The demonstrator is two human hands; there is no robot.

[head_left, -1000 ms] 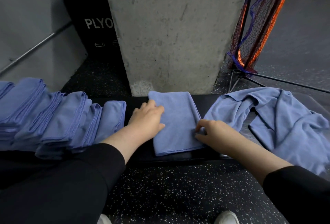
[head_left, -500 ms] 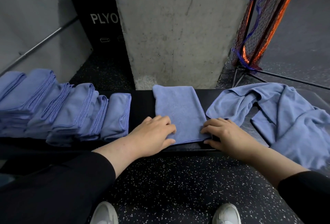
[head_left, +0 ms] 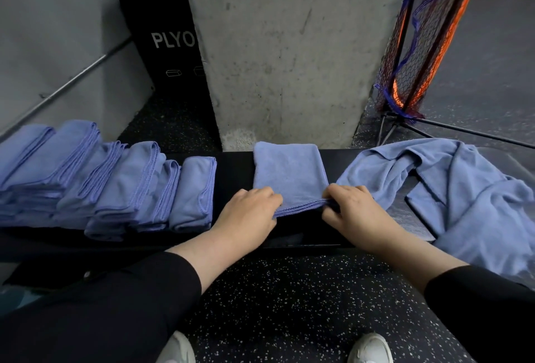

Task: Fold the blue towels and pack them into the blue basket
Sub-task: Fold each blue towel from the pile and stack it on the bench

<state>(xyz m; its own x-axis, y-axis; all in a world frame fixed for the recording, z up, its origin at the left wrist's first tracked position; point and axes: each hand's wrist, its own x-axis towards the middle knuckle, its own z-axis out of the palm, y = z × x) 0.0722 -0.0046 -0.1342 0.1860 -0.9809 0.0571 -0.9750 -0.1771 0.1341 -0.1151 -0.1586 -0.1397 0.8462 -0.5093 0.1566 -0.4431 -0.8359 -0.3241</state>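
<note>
Taking the concrete pillar (head_left: 289,53) as landmark, a row of folded towels (head_left: 115,186) is seen to its lower left, stood on edge and leaning along the black bench (head_left: 231,171). No blue basket is seen anywhere in view, so nothing can be said of its contents; no towel can be counted as packed yet.

Directly below the pillar lies the half-folded towel (head_left: 289,174). Compared with half a second ago, its near edge is now lifted off the bench rather than lying flat. The left hand (head_left: 246,215) is curled over the near left corner, which appears to be pinched between thumb and fingers. The right hand (head_left: 356,212) is curled round the near right corner, with the hem bunched under its fingers. From this, another fold away from the person is judged to be starting.

To the pillar's lower right, a loose heap of unfolded towels (head_left: 463,189) is spread, so several remain to be done.
</note>
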